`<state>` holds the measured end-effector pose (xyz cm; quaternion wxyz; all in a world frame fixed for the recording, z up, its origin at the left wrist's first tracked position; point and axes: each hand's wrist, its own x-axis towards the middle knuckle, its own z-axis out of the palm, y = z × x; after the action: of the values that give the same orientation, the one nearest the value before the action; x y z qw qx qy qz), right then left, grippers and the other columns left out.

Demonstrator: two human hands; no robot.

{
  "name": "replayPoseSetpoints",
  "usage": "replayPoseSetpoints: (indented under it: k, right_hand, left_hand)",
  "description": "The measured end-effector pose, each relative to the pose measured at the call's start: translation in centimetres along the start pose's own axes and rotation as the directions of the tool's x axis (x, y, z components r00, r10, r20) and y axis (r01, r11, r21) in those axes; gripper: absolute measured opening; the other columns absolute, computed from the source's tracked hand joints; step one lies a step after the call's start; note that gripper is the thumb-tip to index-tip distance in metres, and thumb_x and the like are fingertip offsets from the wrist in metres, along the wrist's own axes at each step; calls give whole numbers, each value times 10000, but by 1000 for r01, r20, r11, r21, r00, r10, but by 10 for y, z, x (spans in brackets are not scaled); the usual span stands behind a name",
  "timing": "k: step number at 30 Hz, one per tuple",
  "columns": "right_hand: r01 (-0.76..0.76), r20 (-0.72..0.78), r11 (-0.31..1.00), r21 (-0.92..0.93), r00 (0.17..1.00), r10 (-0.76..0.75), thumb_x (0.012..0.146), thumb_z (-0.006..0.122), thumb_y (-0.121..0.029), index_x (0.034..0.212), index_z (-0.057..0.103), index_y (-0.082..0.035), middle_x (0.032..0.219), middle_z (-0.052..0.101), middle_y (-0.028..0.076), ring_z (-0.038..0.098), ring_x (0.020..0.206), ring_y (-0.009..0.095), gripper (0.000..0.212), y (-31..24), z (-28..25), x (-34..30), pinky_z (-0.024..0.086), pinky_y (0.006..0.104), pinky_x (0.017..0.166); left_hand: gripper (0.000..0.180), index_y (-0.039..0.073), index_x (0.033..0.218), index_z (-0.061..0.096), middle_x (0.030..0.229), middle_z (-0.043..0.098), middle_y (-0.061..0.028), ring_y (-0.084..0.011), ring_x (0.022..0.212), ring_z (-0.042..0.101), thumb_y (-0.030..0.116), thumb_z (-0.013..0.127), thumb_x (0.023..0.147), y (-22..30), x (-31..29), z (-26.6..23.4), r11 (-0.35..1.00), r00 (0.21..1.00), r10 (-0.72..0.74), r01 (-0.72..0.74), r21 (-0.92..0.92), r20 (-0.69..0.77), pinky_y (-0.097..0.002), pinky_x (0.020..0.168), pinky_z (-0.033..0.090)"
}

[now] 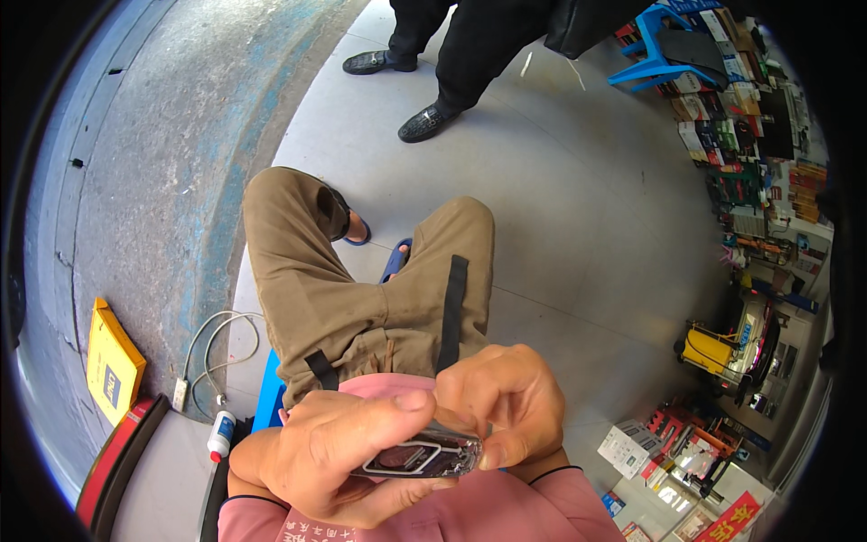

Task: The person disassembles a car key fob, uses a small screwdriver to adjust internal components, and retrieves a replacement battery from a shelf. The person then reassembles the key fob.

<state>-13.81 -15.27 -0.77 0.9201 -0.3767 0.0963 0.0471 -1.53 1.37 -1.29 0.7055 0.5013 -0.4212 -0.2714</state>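
My left hand [330, 452] is closed around a small dark oblong device [420, 459] with a pale angular outline on its face, held in front of my chest. The thumb lies along its upper side and the fingers curl beneath. My right hand [510, 402] is closed too, its thumb and bent fingers pinching the device's right end, where the edge looks clear or shiny. Whether a smaller part sits between those fingertips is hidden. Below the hands is my pink shirt [533, 506]; beyond them, my brown trousers [361, 312], as I sit with knees apart.
A white bottle [220, 435] with a red cap stands at the left, near a looped grey cable [206, 352] and a yellow box [113, 366]. A person in black trousers [495, 50] stands ahead. Packed goods, a blue chair [664, 50] and a yellow machine [706, 350] line the right.
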Motion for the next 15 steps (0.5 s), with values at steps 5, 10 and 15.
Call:
replayPoseSetpoints:
  k: [5,10,15]
  right_hand:
    - [33,-61,952,305,998,-16,800,684,-89,1054,563,74,1026,614,120,544,884,156,325,16,13,6,423,283,750]
    - [0,6,935,354,1000,-2,812,655,-106,1313,411,142,1160,577,170,576,948,170,610,22,10,3,464,290,799]
    - [5,42,915,403,999,-24,821,650,-126,1379,335,141,1242,550,224,615,896,195,693,32,3,-4,496,308,767]
  left_hand:
    - [900,-67,1279,440,850,660,-179,-234,733,656,288,909,598,-9,10,-3,970,992,118,-108,216,-33,-280,612,503]
    - [758,-113,1221,504,1017,632,-212,-280,877,650,167,897,636,0,12,-6,966,995,86,-71,249,-50,-317,699,535]
    - [780,-126,1219,500,1011,641,-208,-277,874,648,199,902,635,2,11,-5,945,995,83,-59,321,-63,-325,702,538]
